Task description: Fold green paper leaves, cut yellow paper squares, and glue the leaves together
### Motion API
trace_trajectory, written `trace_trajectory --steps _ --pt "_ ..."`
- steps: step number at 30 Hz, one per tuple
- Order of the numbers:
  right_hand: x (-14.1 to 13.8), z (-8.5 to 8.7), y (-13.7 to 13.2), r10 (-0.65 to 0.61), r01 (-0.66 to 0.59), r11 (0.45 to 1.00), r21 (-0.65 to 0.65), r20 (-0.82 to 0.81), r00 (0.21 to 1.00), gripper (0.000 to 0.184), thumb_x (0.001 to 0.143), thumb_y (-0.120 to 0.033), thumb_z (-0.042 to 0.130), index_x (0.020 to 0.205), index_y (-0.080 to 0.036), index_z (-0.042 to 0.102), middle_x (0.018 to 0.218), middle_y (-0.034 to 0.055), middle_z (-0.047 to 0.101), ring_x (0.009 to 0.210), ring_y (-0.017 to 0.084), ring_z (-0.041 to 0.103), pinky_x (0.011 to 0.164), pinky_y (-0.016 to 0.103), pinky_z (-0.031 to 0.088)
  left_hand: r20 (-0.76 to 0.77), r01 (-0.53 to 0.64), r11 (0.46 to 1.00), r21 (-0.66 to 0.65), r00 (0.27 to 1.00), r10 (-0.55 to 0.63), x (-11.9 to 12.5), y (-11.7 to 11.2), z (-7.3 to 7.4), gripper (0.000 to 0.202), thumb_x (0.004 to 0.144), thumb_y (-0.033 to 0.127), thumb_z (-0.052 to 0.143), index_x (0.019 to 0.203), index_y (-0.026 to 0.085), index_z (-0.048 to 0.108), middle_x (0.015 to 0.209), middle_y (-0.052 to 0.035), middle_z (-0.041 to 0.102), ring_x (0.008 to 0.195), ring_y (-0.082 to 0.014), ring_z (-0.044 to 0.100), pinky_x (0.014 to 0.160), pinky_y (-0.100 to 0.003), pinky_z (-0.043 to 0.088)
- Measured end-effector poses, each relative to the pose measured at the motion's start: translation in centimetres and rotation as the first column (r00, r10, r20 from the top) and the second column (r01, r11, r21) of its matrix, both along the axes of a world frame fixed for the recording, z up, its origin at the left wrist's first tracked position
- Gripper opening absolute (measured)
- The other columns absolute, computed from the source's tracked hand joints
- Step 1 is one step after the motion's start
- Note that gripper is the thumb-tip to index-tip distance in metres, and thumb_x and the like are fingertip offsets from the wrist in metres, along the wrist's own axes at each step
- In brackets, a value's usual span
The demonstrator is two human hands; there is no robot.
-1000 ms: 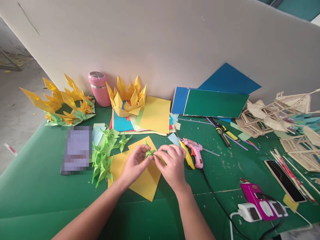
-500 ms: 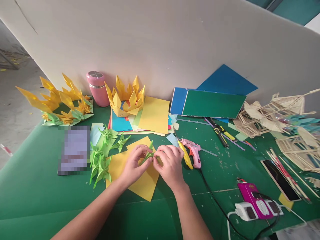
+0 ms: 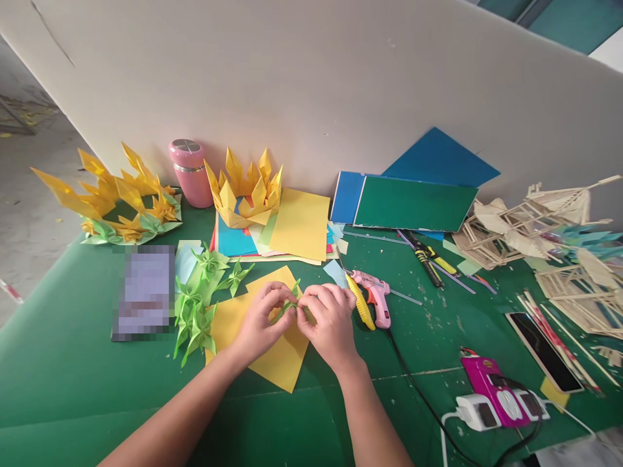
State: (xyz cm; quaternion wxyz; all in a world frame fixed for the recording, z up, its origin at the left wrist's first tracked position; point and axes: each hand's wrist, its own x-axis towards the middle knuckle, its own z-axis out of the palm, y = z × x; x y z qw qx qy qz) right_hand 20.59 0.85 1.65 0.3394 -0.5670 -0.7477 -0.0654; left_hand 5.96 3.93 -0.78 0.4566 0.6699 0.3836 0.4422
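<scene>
My left hand (image 3: 260,321) and my right hand (image 3: 328,321) meet over a yellow paper sheet (image 3: 272,363) on the green table (image 3: 73,389). Both pinch a small green folded paper piece (image 3: 291,303) between their fingertips; most of it is hidden by the fingers. A cluster of finished green folded pieces (image 3: 197,305) lies just left of my left hand. A pink glue gun (image 3: 377,301) and a yellow-handled cutter (image 3: 361,303) lie right of my right hand.
A yellow paper crown (image 3: 246,188) sits on a stack of coloured sheets (image 3: 296,227) by a pink flask (image 3: 189,172). Yellow paper flowers (image 3: 117,198) are at left. Blue and green boards (image 3: 413,201), stick models (image 3: 535,224), a phone (image 3: 542,350) and a power strip (image 3: 487,405) are at right.
My fingers have closed further over the green piece, covering more of it. The camera view shifted slightly; the hands stay over the yellow sheet.
</scene>
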Motion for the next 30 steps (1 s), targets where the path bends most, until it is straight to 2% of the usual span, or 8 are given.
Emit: trace_trajectory --steps 5,8,14,18,24,30 --pt "0.3 0.1 -0.1 0.032 -0.035 0.999 -0.041 -0.074 0.997 0.003 0.083 -0.021 0.058 0.084 -0.023 0.060 0.085 -0.0014 0.067 0.086 0.019 0.054 0.079 0.036 0.030 0.102 -0.066 0.996 -0.058 0.992 0.071 0.1 0.3 0.1 0.005 0.077 0.020 0.059 0.078 0.023 0.062 0.088 -0.0045 0.054 0.089 -0.0191 0.056 0.072 -0.028 0.051" --pt "0.5 0.1 -0.1 0.034 -0.044 0.997 -0.070 -0.133 0.990 0.008 0.084 -0.024 0.058 0.091 -0.023 0.061 0.090 0.0005 0.067 0.089 0.020 0.054 0.080 0.036 0.032 0.169 -0.091 0.990 -0.111 0.980 0.109 0.2 0.4 0.1 0.002 0.076 0.023 0.062 0.078 0.022 0.062 0.087 -0.0036 0.054 0.086 -0.0184 0.056 0.073 -0.030 0.052" --pt "0.7 0.0 -0.1 0.061 -0.084 0.992 -0.095 -0.220 0.974 0.005 0.085 -0.025 0.059 0.089 -0.022 0.061 0.088 0.0023 0.065 0.086 0.020 0.055 0.079 0.035 0.038 0.242 -0.076 0.954 -0.289 0.959 0.150 0.2 0.4 0.5 0.012 0.071 0.029 0.069 0.079 0.021 0.064 0.090 -0.0028 0.055 0.087 -0.0172 0.059 0.080 -0.031 0.050" --pt "0.8 0.0 0.0 0.081 -0.119 0.986 -0.121 -0.282 0.956 0.004 0.086 -0.023 0.059 0.089 -0.021 0.061 0.087 0.0037 0.065 0.085 0.020 0.056 0.076 0.034 0.043 0.268 -0.045 0.914 -0.404 0.949 0.165 0.1 0.2 1.0 0.018 0.069 0.031 0.072 0.081 0.021 0.064 0.094 -0.0027 0.059 0.086 -0.0164 0.060 0.079 -0.029 0.050" --pt "0.6 -0.3 0.1 0.083 -0.114 0.990 -0.085 -0.309 0.947 0.003 0.087 -0.020 0.060 0.085 -0.020 0.063 0.083 0.0042 0.064 0.082 0.020 0.056 0.072 0.033 0.047 0.295 -0.023 0.875 -0.483 0.937 0.188 0.2 0.2 1.3 0.026 0.065 0.035 0.076 0.082 0.020 0.064 0.090 -0.0019 0.063 0.078 -0.0145 0.059 0.072 -0.026 0.049" --pt "0.5 -0.4 0.1 0.072 -0.087 0.995 -0.045 -0.266 0.961 0.008 0.087 -0.016 0.058 0.082 -0.020 0.063 0.080 0.0039 0.064 0.078 0.019 0.055 0.069 0.032 0.046 0.323 0.036 0.844 -0.536 0.932 0.166 0.1 0.1 1.0 0.029 0.065 0.038 0.077 0.085 0.020 0.064 0.083 0.0000 0.062 0.072 -0.0124 0.057 0.067 -0.024 0.047"
